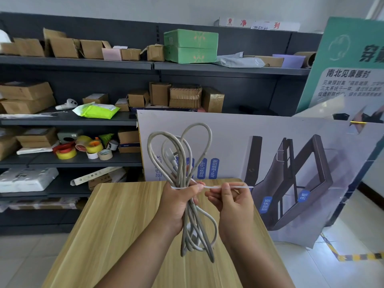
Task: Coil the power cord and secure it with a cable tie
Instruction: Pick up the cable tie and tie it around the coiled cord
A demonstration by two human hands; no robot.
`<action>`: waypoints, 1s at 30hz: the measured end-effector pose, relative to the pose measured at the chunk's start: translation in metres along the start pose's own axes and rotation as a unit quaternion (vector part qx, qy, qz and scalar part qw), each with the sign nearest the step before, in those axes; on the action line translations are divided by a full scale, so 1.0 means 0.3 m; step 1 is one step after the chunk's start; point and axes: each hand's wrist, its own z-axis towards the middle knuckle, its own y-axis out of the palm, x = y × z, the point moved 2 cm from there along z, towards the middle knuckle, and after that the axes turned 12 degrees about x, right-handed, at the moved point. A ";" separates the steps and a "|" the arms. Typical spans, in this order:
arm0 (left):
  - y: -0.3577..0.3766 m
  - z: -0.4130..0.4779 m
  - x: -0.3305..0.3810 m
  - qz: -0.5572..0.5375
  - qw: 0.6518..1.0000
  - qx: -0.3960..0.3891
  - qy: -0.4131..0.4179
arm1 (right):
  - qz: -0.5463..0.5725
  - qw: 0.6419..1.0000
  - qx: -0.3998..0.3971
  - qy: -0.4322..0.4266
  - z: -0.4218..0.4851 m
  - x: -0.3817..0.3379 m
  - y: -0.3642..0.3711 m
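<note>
A grey-white power cord is gathered into long loops and held upright above a wooden table. My left hand grips the bundle at its middle, with loops rising above the fist and hanging below it. A white cable tie wraps the bundle just above my left hand, and its tail runs out to the right. My right hand pinches that tail between thumb and fingers. A white plug shows among the upper loops, and another white part shows in the lower ones.
Dark shelves at the back and left hold cardboard boxes, rolls of tape and a green box. A large printed board leans behind the table. Another poster stands at the right. Tiled floor with striped tape lies at the lower right.
</note>
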 end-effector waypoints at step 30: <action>0.003 0.113 0.124 -0.058 0.997 -0.044 0.030 | 0.074 0.996 -0.010 0.041 0.226 -0.080 -0.030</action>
